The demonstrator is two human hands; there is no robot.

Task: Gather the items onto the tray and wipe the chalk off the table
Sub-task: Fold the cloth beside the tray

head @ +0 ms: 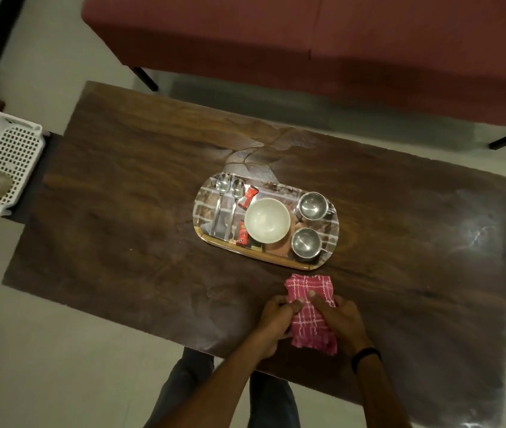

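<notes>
A shiny oval tray (279, 261) sits mid-table with two spoons (227, 205), a white bowl (267, 220), two steel cups (312, 206), (306, 244) and two red sachets (248, 197) on it. Just in front of the tray lies a pink checked cloth (310, 307). My left hand (276, 319) grips the cloth's left edge and my right hand (338, 319) holds its right side, thumb on top. White chalk smears (477, 233) show at the table's right end and faintly along the near edge.
The dark wooden table (122, 211) fills the view. A white perforated basket (11, 159) with a packet stands off the left end. A maroon sofa (307, 41) runs behind the table. My legs are at the near edge.
</notes>
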